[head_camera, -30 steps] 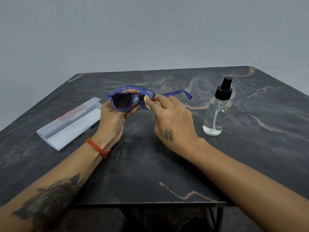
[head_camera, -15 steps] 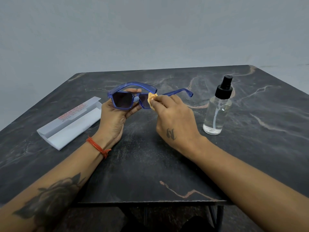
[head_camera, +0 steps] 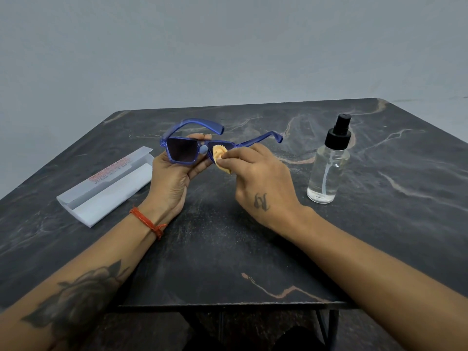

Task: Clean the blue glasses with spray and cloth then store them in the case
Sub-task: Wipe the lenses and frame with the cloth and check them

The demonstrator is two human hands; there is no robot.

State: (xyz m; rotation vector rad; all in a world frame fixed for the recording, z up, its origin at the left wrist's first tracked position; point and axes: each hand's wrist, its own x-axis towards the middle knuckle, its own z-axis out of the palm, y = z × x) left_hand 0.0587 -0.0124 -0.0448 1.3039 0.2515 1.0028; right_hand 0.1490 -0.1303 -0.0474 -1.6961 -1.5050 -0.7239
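The blue glasses [head_camera: 182,151] with dark lenses are held above the table, arms unfolded and pointing away from me. My left hand [head_camera: 172,182] grips their frame at the left lens and bridge. My right hand [head_camera: 258,179] pinches a small yellow cloth [head_camera: 219,158] against the right lens, which it mostly covers. The clear spray bottle [head_camera: 328,168] with a black pump top stands upright to the right of my hands. The white case [head_camera: 106,183] lies open on the table to the left.
A dark marble-patterned table [head_camera: 228,262] carries everything; its front edge runs just below my forearms. A plain grey wall stands behind it. Black metal legs show under the front edge.
The glasses have tilted so the lenses face me more. The cloth has slid lower on the right lens and shows more from under my right fingers.
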